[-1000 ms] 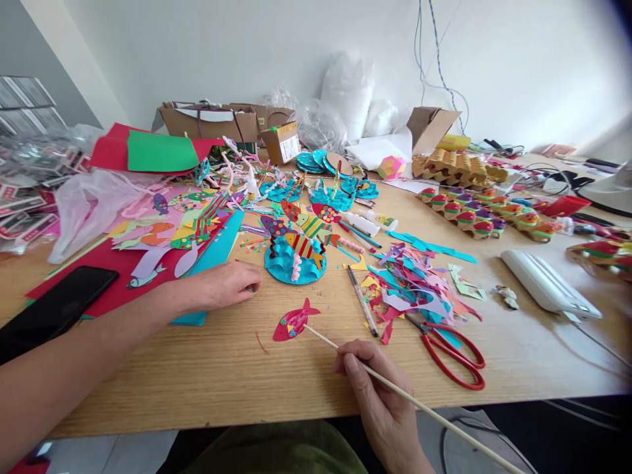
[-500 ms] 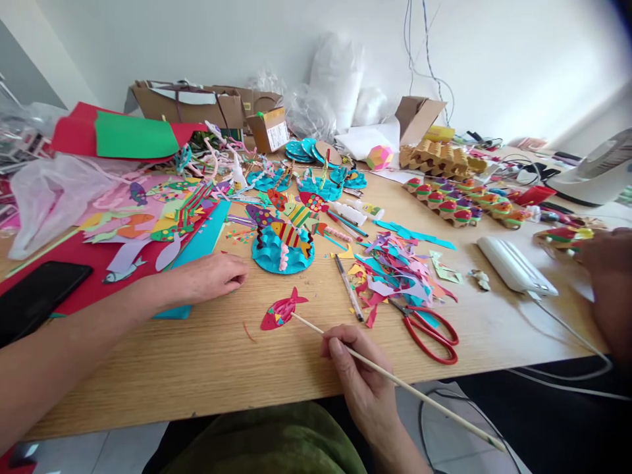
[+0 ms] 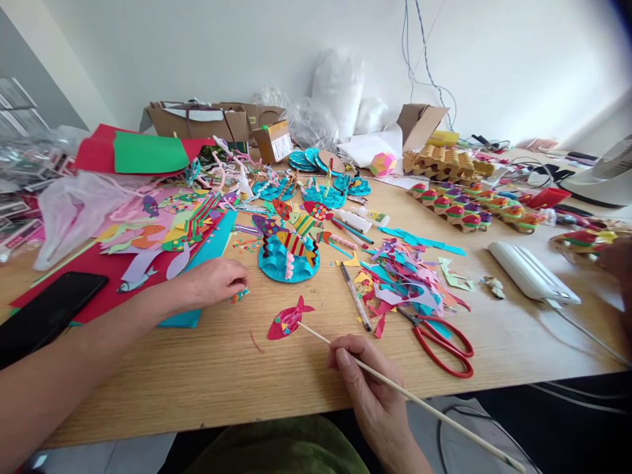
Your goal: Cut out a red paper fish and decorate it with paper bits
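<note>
My right hand (image 3: 370, 388) is closed in a pinch on a thin wooden stick (image 3: 419, 400). The stick's far tip touches or hovers at the edge of a red paper fish (image 3: 291, 320), which lies flat and bears small coloured triangles. My left hand (image 3: 214, 284) rests on the table left of the fish, its fingers curled together. Small coloured paper pieces (image 3: 239, 295) show at its fingertips, partly covered. Behind the fish stands a blue round base (image 3: 276, 268) carrying patterned paper fish (image 3: 291, 242).
Red-handled scissors (image 3: 444, 349), a pen (image 3: 355, 296) and a heap of paper scraps (image 3: 405, 280) lie to the right. A phone (image 3: 59, 303) lies on red paper (image 3: 113, 299) at left. A white power bank (image 3: 533, 270) and another person's hand (image 3: 617, 263) are far right.
The view has shifted, so everything sits slightly lower and further right. Small coloured paper pieces now show more plainly at my left fingertips. The stick tip stays at the red fish.
</note>
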A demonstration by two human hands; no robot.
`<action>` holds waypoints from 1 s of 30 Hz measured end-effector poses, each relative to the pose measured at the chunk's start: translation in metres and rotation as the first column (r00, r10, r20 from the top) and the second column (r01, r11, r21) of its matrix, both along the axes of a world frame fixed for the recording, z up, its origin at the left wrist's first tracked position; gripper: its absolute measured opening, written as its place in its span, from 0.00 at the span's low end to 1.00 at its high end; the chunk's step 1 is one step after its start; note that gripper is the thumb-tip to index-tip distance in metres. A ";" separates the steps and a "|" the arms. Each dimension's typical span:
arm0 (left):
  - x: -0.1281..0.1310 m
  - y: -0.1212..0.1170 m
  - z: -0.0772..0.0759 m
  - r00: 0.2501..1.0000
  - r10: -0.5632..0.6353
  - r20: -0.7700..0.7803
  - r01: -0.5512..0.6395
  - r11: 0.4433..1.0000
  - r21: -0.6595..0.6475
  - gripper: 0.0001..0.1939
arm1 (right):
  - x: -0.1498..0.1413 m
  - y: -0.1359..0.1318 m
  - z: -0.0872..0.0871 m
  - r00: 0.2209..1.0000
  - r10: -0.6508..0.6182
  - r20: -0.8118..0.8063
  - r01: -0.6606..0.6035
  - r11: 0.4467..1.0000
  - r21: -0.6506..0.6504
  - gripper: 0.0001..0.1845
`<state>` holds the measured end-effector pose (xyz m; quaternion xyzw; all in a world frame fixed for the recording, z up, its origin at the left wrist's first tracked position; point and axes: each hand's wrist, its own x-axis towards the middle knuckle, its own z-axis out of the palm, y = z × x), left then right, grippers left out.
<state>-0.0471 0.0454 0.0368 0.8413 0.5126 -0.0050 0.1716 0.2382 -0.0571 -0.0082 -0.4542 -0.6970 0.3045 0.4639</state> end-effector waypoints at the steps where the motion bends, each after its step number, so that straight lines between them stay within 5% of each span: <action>1: -0.002 0.001 0.001 1.000 0.019 0.022 -0.018 1.000 -0.013 0.10 | 0.000 0.000 0.000 1.000 -0.001 0.003 0.001 1.000 0.001 0.10; 17: 0.014 -0.020 0.004 0.853 0.346 0.392 -0.210 0.913 -0.350 0.14 | -0.001 0.001 0.002 1.000 0.003 0.014 -0.004 1.000 0.007 0.10; 30: 0.073 -0.028 -0.001 0.928 0.151 0.341 -0.033 0.944 -0.328 0.12 | -0.003 0.000 0.004 0.999 -0.031 -0.013 0.031 0.999 -0.025 0.10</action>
